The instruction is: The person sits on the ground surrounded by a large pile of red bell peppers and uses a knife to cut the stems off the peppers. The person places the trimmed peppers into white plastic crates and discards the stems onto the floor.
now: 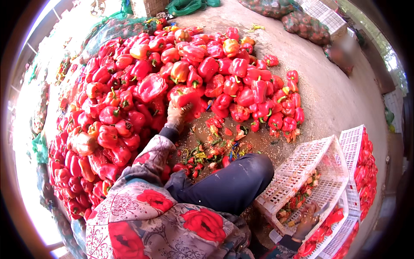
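My left hand (pixel 177 116) is closed around a red bell pepper (pixel 185 96) at the near edge of a large heap of bell peppers (pixel 155 84). Low on the right, my right hand (pixel 305 220) is over a white plastic crate (pixel 300 155) that sits tilted. A narrow grey blade, seemingly a knife (pixel 323 208), juts from its fingers; the handle is hidden. Pepper cores and seeds (pixel 299 197) lie inside this crate. Just beyond the hand are red pepper pieces (pixel 333 217) in a neighbouring container.
Another white crate (pixel 352 139) full of red peppers stands at the right. Stems, seeds and scraps (pixel 210 147) litter the floor before my bent knee (pixel 255 165). Filled mesh sacks (pixel 305 27) lie at the upper right, beside a blurred patch. A green net (pixel 190 6) lies beyond the heap.
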`<state>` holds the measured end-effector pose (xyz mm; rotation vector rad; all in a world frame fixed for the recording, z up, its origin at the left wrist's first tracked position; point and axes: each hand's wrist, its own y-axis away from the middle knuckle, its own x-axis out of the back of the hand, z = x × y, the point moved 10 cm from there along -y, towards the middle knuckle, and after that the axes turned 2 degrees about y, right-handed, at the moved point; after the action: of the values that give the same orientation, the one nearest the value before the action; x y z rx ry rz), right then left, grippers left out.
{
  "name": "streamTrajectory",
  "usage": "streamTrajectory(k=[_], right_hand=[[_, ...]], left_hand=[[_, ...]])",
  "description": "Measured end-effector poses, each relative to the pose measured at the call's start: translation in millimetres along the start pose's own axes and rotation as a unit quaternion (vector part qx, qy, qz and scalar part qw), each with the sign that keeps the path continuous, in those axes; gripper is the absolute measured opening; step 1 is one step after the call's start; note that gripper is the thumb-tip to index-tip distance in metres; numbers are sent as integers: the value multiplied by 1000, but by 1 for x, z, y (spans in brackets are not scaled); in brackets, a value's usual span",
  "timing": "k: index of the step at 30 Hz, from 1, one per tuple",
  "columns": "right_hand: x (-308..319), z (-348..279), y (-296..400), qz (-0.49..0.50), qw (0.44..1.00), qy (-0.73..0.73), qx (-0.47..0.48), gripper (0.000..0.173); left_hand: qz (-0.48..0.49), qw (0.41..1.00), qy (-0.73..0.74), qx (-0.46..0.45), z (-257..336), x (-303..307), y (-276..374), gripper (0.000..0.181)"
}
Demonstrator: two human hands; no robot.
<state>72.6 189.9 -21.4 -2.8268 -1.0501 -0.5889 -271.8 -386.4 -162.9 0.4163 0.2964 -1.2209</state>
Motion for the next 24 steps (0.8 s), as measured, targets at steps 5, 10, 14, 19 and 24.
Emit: streamTrajectory(k=[5,10,14,19,24], right_hand=[[-92,-80,23,-138,988,-37,66,23],[-105,-151,45,-154,963,-166,145,45],[-70,-160,47,-158,945,-254,131,58],[-2,-120,54,-53,969,-119,212,49],[33,-96,60,43,969,-88,227,24]], left_hand=[[-269,958,-41,-90,50,-180,98,72],[-440,894,80,15,74,-314,201,77],[-551,801,137,190,26,-379,291,89],[-675,734,63,37,21,-398,383,71],[-625,753,-5,204,-40,-399,404,41]])
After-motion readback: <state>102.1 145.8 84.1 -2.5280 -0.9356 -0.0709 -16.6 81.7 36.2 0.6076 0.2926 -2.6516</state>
